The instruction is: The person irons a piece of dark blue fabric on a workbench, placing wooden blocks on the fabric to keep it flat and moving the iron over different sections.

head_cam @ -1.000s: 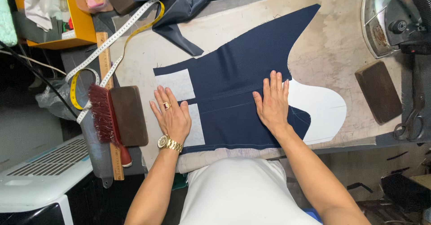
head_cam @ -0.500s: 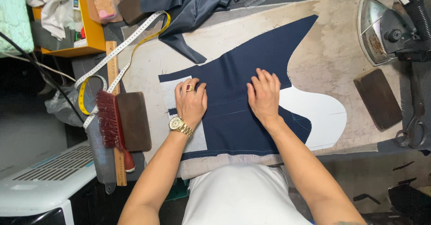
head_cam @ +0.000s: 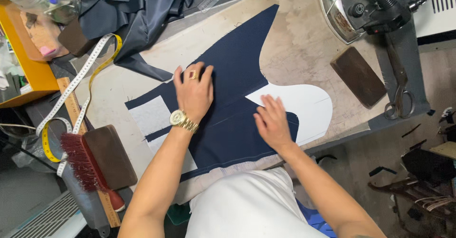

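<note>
Both hands flat on navy fabric [head_cam: 237, 71], L hand [head_cam: 194, 95], R hand [head_cam: 272, 123], iron [head_cam: 354, 7] cropped.

Under your hands lies a plain navy blue cut fabric panel [head_cam: 237, 76], with pale stitched lines across it and white interfacing patches [head_cam: 152, 117] at its left end. A white paper pattern [head_cam: 304, 105] shows at its right side. Your desk [head_cam: 299, 48] cover is beige, stained brown. At the desk's left edge you see a dark red bristle brush [head_cam: 78, 162] on a brown wooden block, a white and yellow measuring tape [head_cam: 78, 83] and an orange box [head_cam: 28, 71]. Your left wrist wears a gold watch [head_cam: 181, 120]. Dark grey-blue shiny lining cloth [head_cam: 137, 14] lies at the far edge.
</note>
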